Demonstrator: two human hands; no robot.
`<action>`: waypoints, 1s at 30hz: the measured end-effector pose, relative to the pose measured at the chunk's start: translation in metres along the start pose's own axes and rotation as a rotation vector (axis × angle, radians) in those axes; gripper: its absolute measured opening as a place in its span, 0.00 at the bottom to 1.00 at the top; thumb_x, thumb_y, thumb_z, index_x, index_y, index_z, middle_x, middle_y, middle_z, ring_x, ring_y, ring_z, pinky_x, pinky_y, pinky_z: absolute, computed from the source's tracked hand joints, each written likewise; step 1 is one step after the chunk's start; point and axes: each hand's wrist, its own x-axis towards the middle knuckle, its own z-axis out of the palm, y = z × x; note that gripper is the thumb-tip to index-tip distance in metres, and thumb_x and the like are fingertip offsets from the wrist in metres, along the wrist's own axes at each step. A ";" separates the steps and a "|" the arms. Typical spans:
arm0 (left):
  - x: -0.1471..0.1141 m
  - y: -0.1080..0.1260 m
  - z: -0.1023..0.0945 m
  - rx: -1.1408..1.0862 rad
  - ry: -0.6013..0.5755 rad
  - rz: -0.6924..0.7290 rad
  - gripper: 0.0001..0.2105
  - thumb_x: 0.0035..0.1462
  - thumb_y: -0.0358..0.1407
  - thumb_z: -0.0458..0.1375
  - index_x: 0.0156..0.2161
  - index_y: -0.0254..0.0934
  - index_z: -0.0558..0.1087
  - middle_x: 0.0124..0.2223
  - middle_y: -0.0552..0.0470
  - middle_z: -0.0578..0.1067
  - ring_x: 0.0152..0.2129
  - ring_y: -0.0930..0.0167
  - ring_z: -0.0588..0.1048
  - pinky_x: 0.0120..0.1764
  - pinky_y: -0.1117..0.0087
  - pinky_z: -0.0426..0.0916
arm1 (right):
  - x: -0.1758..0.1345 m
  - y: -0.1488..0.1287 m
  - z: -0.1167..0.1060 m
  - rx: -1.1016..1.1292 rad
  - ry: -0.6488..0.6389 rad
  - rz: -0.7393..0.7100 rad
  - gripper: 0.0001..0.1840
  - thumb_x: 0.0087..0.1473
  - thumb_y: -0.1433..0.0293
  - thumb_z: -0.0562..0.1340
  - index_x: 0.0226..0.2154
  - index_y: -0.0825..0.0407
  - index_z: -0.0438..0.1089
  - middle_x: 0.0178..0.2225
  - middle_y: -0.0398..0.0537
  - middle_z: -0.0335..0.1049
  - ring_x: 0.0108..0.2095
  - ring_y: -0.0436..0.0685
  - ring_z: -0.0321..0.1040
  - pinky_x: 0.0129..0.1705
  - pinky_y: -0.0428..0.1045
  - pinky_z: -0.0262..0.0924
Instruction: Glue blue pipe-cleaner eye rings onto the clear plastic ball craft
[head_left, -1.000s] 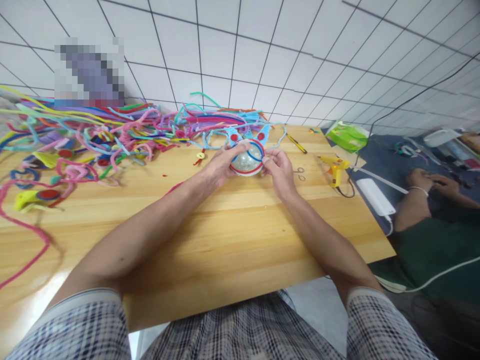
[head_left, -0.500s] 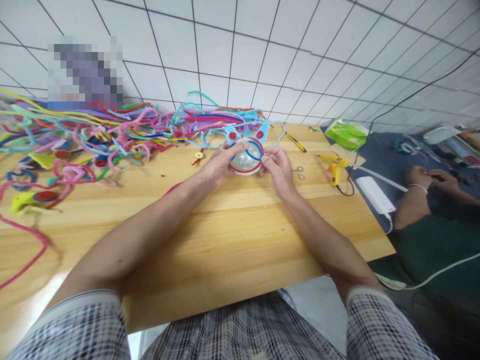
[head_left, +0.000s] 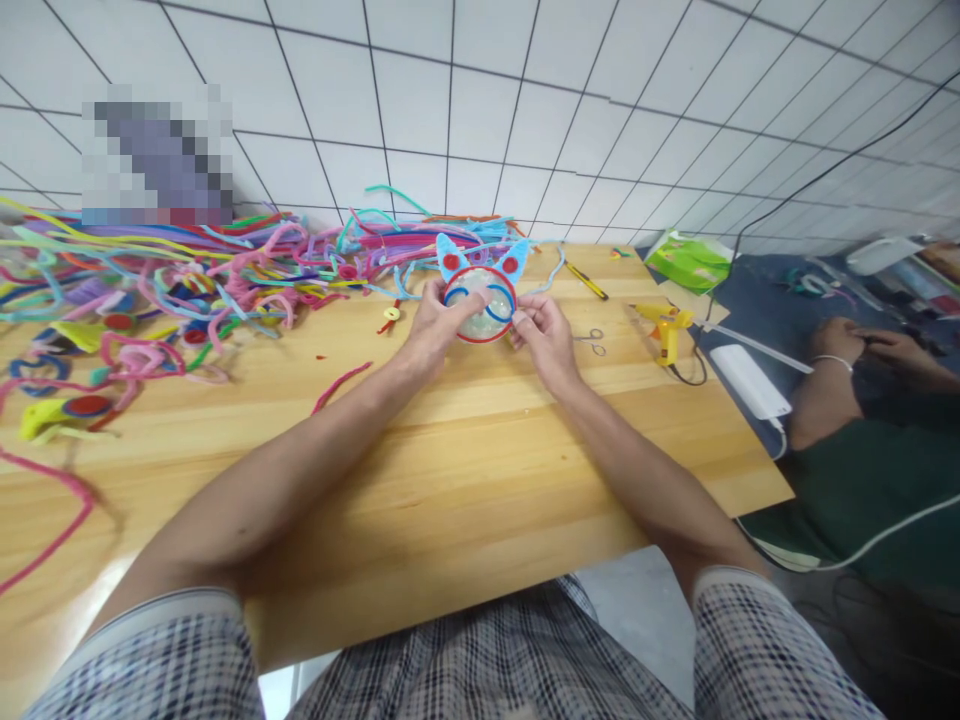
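Both hands hold a round, see-through cat-head craft [head_left: 480,325] above the table. It has a red fuzzy rim, two light-blue ears with red dots, and blue pipe-cleaner curves across its front. My left hand [head_left: 433,328] grips the left side, its thumb lying over the front by a blue curve. At the right rim, the fingertips of my right hand [head_left: 546,338] pinch near the end of the other blue curve [head_left: 500,303]. Whether they press the rim or the curve, I cannot tell. A pair of small scissors [head_left: 592,341] lies right of my right hand.
A heap of coloured pipe cleaners [head_left: 255,265] covers the back left. Along the right are a yellow glue gun [head_left: 667,335], a craft knife [head_left: 586,280], a green packet [head_left: 688,262] and a white power strip [head_left: 750,382]. Another person's hands [head_left: 870,350] are at far right.
The craft has tipped so its front and ears face me more fully. My left thumb has shifted inward and down across the front, and the left blue curve shows more.
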 end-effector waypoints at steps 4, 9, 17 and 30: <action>-0.001 -0.004 -0.002 0.030 0.017 0.052 0.33 0.49 0.52 0.80 0.53 0.41 0.72 0.55 0.44 0.80 0.55 0.54 0.82 0.61 0.52 0.78 | 0.000 0.005 0.001 0.007 0.021 0.014 0.37 0.54 0.34 0.78 0.46 0.43 0.72 0.33 0.37 0.77 0.30 0.51 0.72 0.31 0.47 0.68; 0.000 -0.013 -0.003 0.069 0.019 0.108 0.33 0.49 0.53 0.80 0.52 0.43 0.71 0.53 0.46 0.80 0.54 0.55 0.82 0.60 0.52 0.78 | -0.001 0.010 0.002 0.016 0.042 0.021 0.40 0.50 0.30 0.79 0.45 0.44 0.74 0.36 0.40 0.80 0.34 0.53 0.74 0.32 0.48 0.69; 0.001 -0.023 -0.003 0.104 0.037 0.165 0.34 0.48 0.52 0.80 0.54 0.44 0.70 0.54 0.46 0.79 0.54 0.54 0.82 0.60 0.52 0.78 | -0.001 0.014 0.002 0.016 0.039 0.014 0.43 0.48 0.27 0.78 0.45 0.44 0.75 0.36 0.41 0.80 0.34 0.54 0.73 0.32 0.49 0.68; -0.006 -0.013 0.000 0.075 0.027 0.135 0.32 0.50 0.51 0.79 0.53 0.44 0.70 0.53 0.48 0.78 0.51 0.58 0.81 0.59 0.55 0.77 | -0.002 0.012 0.002 0.015 0.055 0.030 0.39 0.50 0.31 0.79 0.44 0.44 0.74 0.37 0.41 0.81 0.34 0.53 0.74 0.33 0.48 0.68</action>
